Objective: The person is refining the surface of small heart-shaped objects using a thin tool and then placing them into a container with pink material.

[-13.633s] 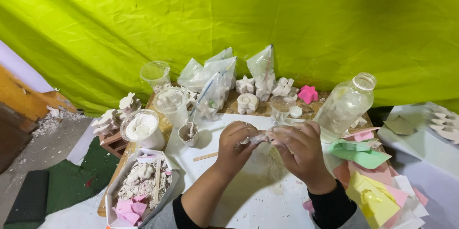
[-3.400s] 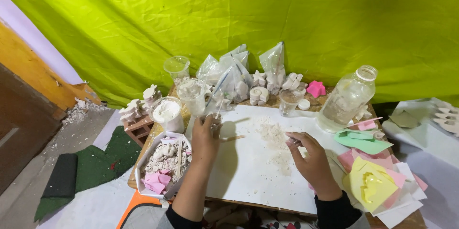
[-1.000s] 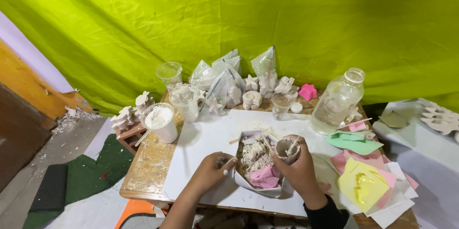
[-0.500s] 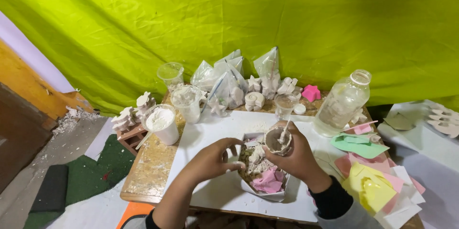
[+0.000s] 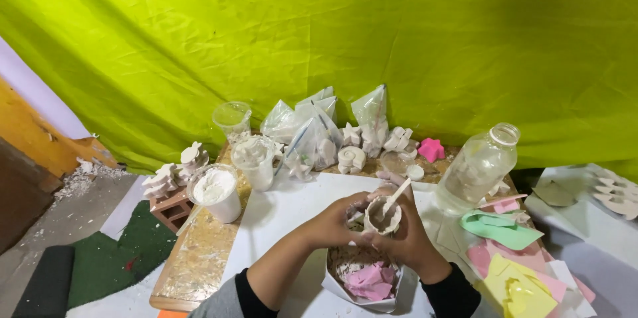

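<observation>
My right hand (image 5: 407,235) holds a small plaster-smeared cup (image 5: 383,216) with a wooden stick (image 5: 397,196) standing in it. My left hand (image 5: 335,226) meets it from the left, fingers against the cup's side. Both hands hover just above a white tray (image 5: 363,297) filled with plaster crumbs and pink mould pieces (image 5: 369,280), which rests on the white sheet (image 5: 284,213) covering the table.
A white cup of plaster powder (image 5: 216,192), a clear cup (image 5: 232,119), plastic bags (image 5: 312,128), and white cast figures (image 5: 352,158) line the back. A large clear jar (image 5: 478,170) stands right, beside green, pink and yellow moulds (image 5: 506,258). A brick (image 5: 171,208) sits at left.
Both hands have drawn together over the tray; my left hand came right to touch the cup, which my right hand keeps holding above the tray.
</observation>
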